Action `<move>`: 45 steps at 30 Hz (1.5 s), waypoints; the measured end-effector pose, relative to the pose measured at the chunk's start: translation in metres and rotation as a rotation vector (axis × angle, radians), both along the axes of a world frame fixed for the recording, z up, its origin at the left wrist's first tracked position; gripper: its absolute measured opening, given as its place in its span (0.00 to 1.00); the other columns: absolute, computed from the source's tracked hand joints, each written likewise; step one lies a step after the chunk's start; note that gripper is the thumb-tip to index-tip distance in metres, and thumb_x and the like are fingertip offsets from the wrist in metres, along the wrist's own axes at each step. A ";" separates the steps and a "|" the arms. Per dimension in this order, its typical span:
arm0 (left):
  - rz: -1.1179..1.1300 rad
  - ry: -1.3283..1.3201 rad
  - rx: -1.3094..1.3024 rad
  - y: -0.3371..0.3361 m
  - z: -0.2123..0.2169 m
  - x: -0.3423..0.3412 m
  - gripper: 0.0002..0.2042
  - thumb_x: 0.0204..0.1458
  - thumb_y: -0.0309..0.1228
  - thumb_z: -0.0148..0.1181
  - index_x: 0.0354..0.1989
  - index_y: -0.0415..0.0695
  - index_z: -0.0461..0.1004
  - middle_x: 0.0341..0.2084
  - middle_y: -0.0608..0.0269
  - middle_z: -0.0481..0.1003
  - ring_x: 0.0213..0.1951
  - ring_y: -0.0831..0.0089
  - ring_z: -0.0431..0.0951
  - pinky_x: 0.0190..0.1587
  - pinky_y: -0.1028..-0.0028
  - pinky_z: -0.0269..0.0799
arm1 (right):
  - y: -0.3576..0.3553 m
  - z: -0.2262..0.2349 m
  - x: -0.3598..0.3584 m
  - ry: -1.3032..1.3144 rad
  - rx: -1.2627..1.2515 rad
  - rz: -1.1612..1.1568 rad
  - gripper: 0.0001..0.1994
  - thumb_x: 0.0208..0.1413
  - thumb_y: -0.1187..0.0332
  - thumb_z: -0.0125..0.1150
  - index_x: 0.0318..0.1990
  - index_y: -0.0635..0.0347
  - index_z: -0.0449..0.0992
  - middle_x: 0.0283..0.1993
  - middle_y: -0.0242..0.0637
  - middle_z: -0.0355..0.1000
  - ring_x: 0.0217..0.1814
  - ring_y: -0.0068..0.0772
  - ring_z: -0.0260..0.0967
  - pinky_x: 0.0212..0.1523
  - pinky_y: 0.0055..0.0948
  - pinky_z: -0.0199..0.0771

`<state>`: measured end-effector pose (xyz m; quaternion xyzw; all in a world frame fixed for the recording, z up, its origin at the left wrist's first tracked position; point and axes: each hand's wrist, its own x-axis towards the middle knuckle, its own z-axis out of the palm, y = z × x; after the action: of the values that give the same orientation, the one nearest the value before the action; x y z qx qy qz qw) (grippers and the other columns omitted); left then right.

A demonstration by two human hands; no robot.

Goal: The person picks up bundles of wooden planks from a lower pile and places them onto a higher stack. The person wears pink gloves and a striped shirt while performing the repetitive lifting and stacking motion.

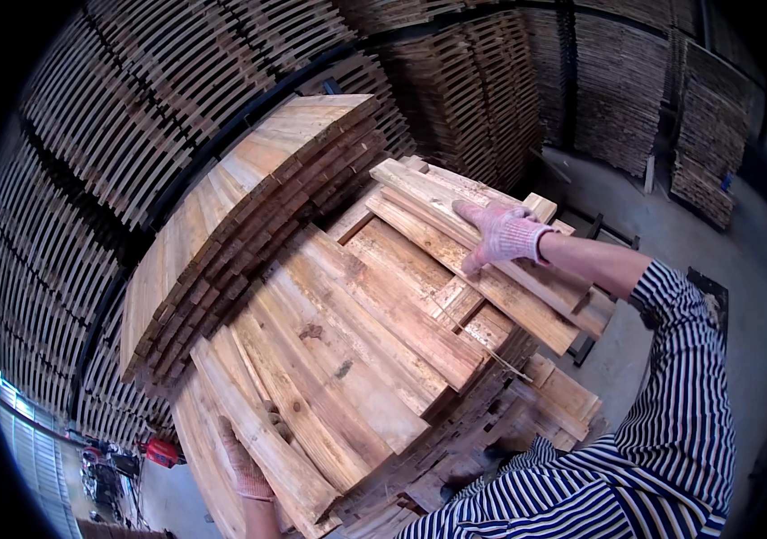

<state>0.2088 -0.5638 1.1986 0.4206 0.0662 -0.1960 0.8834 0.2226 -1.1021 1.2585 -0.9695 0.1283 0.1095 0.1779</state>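
Observation:
My left hand (247,465), in a pinkish work glove, is closed round a long pale plank (262,436) at the near left of a wooden stack. Its thumb lies on one side, and fingertips show past the plank's other edge. My right hand (502,235), in a similar glove, rests on loose planks (419,191) along the stack's right side. Its fingers and thumb are spread apart over the wood. Between the hands, several wide planks (338,332) lie side by side, some with dark knots. Cross pieces (455,301) show in a gap beneath the loose planks.
A taller, neat pile of boards (248,171) stands at the far left of the stack. Racks of stacked slats (150,72) rise behind it, with more board stacks (617,81) at the far right. Grey floor (617,189) shows on the right, and a red object (162,452) at lower left.

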 end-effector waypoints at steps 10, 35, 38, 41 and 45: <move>-0.022 -0.040 0.087 -0.001 -0.007 0.005 0.44 0.55 0.68 0.55 0.53 0.29 0.72 0.33 0.51 0.79 0.30 0.60 0.79 0.36 0.65 0.79 | 0.024 -0.012 0.044 -0.046 0.174 -0.087 0.47 0.43 0.64 0.70 0.73 0.59 0.54 0.38 0.48 0.77 0.35 0.39 0.76 0.29 0.35 0.79; -0.015 -0.017 0.060 -0.113 0.004 0.038 0.34 0.56 0.55 0.61 0.57 0.34 0.74 0.45 0.46 0.81 0.46 0.54 0.83 0.56 0.56 0.78 | -0.046 -0.055 0.052 -0.188 -0.028 0.039 0.28 0.58 0.53 0.53 0.65 0.52 0.69 0.52 0.46 0.77 0.53 0.48 0.75 0.53 0.59 0.73; -0.076 -0.176 0.159 -0.148 -0.024 0.074 0.35 0.53 0.54 0.65 0.57 0.33 0.73 0.47 0.49 0.80 0.49 0.56 0.81 0.59 0.59 0.76 | -0.023 -0.054 0.045 -0.255 0.018 0.069 0.18 0.66 0.56 0.43 0.55 0.51 0.73 0.29 0.41 0.69 0.26 0.36 0.71 0.30 0.46 0.77; -0.004 -0.171 0.260 -0.192 -0.029 0.087 0.31 0.58 0.45 0.66 0.63 0.36 0.67 0.51 0.48 0.77 0.52 0.54 0.79 0.60 0.57 0.76 | -0.021 -0.071 0.069 -0.239 -0.108 0.168 0.22 0.69 0.46 0.42 0.52 0.52 0.73 0.25 0.36 0.66 0.20 0.25 0.63 0.16 0.35 0.67; -0.089 -0.128 0.118 -0.246 -0.009 0.080 0.32 0.59 0.50 0.65 0.64 0.40 0.67 0.51 0.47 0.77 0.50 0.57 0.80 0.57 0.58 0.78 | 0.044 -0.005 0.042 -0.186 0.120 0.243 0.34 0.66 0.33 0.42 0.63 0.51 0.70 0.36 0.50 0.72 0.35 0.33 0.74 0.26 0.37 0.75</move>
<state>0.2887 -0.8101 1.1900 0.4858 0.0023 -0.2034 0.8500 0.2641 -1.0578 1.2537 -0.9714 -0.0136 0.0475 0.2321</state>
